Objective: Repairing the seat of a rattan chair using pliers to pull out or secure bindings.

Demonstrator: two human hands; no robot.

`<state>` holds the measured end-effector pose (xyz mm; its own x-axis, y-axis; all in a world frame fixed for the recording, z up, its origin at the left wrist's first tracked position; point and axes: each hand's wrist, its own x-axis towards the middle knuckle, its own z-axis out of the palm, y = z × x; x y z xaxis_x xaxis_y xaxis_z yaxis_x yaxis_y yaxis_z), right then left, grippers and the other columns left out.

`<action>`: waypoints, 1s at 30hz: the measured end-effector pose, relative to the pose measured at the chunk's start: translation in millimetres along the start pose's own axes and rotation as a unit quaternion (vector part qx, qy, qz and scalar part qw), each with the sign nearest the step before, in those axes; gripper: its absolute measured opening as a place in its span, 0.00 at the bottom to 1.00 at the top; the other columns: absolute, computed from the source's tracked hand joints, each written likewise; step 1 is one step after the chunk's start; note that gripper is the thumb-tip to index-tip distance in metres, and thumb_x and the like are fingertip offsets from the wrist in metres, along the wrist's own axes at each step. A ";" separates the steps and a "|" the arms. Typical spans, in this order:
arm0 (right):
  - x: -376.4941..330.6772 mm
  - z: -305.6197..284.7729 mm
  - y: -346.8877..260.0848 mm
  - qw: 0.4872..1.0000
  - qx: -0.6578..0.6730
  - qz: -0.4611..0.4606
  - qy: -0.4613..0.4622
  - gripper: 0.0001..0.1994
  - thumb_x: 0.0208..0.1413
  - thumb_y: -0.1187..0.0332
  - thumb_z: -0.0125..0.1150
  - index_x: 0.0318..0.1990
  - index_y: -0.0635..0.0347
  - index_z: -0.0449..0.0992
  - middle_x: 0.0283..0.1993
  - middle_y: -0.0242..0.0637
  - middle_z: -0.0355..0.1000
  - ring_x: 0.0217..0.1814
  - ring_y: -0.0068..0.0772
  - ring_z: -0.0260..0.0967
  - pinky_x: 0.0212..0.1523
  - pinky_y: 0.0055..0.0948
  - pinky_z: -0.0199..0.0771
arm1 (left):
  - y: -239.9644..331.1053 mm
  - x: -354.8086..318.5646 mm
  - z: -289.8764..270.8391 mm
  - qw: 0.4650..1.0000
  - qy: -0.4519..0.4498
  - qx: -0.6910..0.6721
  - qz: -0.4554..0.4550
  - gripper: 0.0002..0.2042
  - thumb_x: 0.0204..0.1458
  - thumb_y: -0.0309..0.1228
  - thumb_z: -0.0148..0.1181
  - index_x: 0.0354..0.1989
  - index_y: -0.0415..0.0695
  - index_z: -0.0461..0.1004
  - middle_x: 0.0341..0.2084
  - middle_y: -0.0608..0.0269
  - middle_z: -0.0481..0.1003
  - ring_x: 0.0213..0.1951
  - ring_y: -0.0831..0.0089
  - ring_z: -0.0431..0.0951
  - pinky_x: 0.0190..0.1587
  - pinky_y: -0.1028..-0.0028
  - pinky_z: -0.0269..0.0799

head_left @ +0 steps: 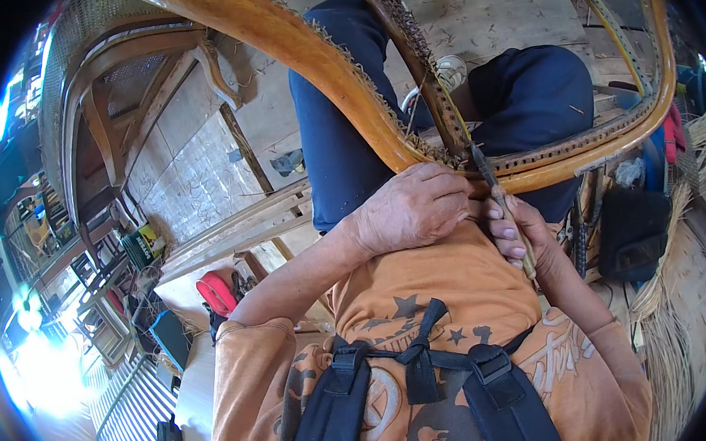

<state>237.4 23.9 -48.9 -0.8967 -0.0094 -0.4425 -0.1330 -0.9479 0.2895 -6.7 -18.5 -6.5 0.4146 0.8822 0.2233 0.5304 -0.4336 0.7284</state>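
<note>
A varnished wooden chair frame [310, 49] lies across my lap, its inner edges lined with small holes and rough bits of cane. My right hand [523, 230] is wrapped round a slim awl-like tool [512, 231] with a pale wooden handle. The dark upper end of this tool rests against the frame at the corner where an inner rail [434, 94] meets the rim. Close beside it, my left hand [417, 204] is closed against the near edge of the frame. Its fingertips are turned away, so what they pinch is hidden.
A cane-backed chair [104, 114] stands at the left. Wooden planks [240, 227] run beside my leg, near a red-and-black object [216, 293] and a green can [140, 248]. At right hang bundles of pale cane strands [666, 314], next to a black case [635, 235].
</note>
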 end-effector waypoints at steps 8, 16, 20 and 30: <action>8.2 21.0 -3.6 0.972 -0.021 -0.211 -0.102 0.12 0.61 0.63 0.53 0.45 0.59 0.64 0.26 0.39 0.64 0.20 0.35 0.68 0.15 0.27 0.71 | 0.4 3.0 3.6 0.999 -0.006 -0.008 -0.036 0.09 0.42 0.23 0.63 0.34 0.39 0.74 0.37 0.58 0.73 0.42 0.60 0.74 0.45 0.66 0.73; -10.6 61.6 -33.5 0.980 -0.142 -0.095 0.104 0.16 0.57 0.77 0.51 0.53 0.65 0.63 0.49 0.58 0.70 0.47 0.55 0.74 0.37 0.37 0.85 | 5.3 32.4 -4.1 0.963 0.008 0.174 -0.204 0.17 0.44 0.22 0.57 0.45 0.39 0.72 0.47 0.59 0.68 0.50 0.59 0.68 0.52 0.61 0.65; -17.0 58.6 -36.8 0.982 -0.148 -0.016 0.116 0.17 0.56 0.76 0.52 0.52 0.72 0.60 0.46 0.63 0.70 0.44 0.59 0.75 0.31 0.40 0.85 | 4.8 35.7 0.7 0.952 -0.032 0.236 -0.191 0.17 0.43 0.24 0.57 0.46 0.42 0.72 0.47 0.60 0.68 0.50 0.60 0.68 0.50 0.63 0.65; -14.1 66.7 -44.7 0.970 -0.196 0.078 0.116 0.18 0.58 0.76 0.50 0.53 0.77 0.61 0.46 0.63 0.71 0.46 0.55 0.75 0.30 0.38 0.85 | 15.2 15.3 0.9 0.994 -0.029 0.017 -0.100 0.16 0.41 0.24 0.63 0.42 0.44 0.75 0.43 0.59 0.71 0.44 0.60 0.73 0.44 0.65 0.71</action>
<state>227.8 87.7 1.0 -0.7673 -0.1915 -0.6120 0.2093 -0.9769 0.0432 8.3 -11.8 7.4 0.3397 0.9398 0.0376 0.6304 -0.2572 0.7324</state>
